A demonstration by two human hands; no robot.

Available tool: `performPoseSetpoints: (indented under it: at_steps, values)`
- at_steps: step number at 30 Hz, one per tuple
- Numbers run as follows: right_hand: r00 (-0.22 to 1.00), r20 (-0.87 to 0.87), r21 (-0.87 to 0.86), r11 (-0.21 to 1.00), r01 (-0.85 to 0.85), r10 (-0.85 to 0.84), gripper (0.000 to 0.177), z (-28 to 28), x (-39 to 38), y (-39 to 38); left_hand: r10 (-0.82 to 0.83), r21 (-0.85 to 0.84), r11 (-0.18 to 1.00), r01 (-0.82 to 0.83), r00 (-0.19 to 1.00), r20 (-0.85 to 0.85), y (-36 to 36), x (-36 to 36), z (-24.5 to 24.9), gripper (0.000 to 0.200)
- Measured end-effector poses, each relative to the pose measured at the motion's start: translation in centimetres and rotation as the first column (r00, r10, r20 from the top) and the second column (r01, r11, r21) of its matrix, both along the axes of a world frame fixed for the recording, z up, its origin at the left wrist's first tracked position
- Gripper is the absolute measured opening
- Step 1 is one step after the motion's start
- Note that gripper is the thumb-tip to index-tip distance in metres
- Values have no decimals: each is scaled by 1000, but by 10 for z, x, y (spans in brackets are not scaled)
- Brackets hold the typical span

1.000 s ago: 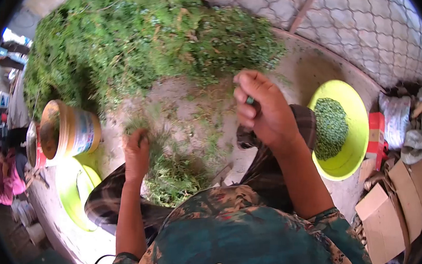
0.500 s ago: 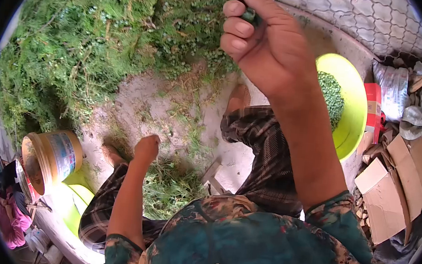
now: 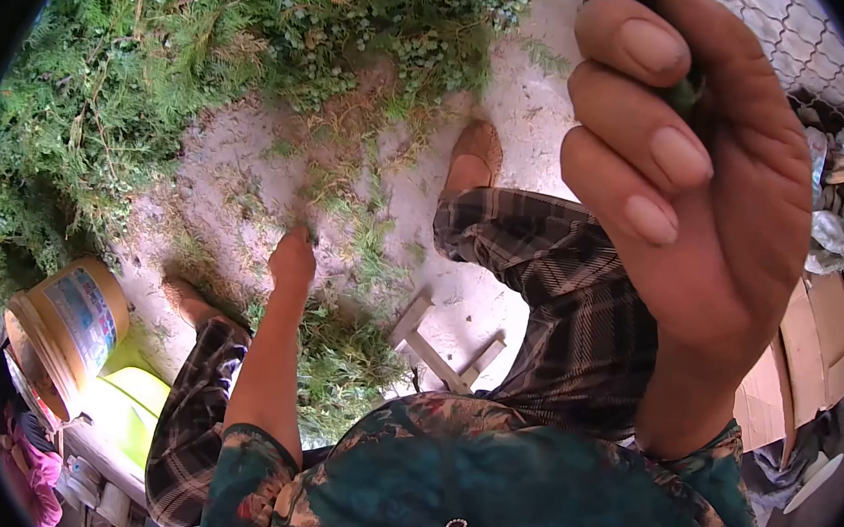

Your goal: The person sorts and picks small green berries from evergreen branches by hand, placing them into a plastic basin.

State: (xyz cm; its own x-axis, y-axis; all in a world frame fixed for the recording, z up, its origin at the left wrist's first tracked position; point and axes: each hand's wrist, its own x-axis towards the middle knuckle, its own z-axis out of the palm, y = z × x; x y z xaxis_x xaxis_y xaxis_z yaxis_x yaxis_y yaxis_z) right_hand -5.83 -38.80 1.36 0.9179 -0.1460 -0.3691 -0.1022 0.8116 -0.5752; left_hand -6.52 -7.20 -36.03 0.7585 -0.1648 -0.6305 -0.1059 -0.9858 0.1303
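Note:
My right hand (image 3: pixel 691 167) is raised close to the camera at the upper right, its fingers curled around something dark green that is mostly hidden. Low over the littered floor, my left hand (image 3: pixel 293 260) is closed near the middle left, with a small dark bit at its fingertips too small to name. Beyond it lies a large heap of green branches (image 3: pixel 262 29) with small pale berries. A smaller pile of green sprigs (image 3: pixel 344 352) lies between my legs, nearer than my left hand.
A tipped yellowish bucket (image 3: pixel 76 319) and a lime-green basin (image 3: pixel 134 399) are at the left. A wooden stool-like frame (image 3: pixel 434 353) stands between my legs. Cardboard (image 3: pixel 816 348) lies at the right, with wire mesh (image 3: pixel 812 47) above. A pink-clothed person (image 3: pixel 37 476) is partly visible lower left.
My right hand has come closer to the camera and moved right, now covering the yellow-green basin of green berries. My left hand sits slightly higher in view. The view has shifted.

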Motion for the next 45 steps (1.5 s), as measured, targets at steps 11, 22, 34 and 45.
performPoseSetpoints:
  at_steps: [11,22,34,45]
  values:
    - [997,83,-33,999,-2,4,12,9,-1,4,320,-295,915,-276,940,115,-13,-14,37,14]
    - [984,161,-46,995,83,-75,17,21,2,-22,149,-418,893,-166,986,-74,-26,-49,70,18]
    - [828,-459,-539,842,29,-322,26,-43,-270,-48,-125,-523,849,76,990,-58,-24,-73,125,12]
    - [722,-587,312,925,-215,366,26,-79,-477,-18,-279,-509,828,235,960,-11,-23,-102,175,15]
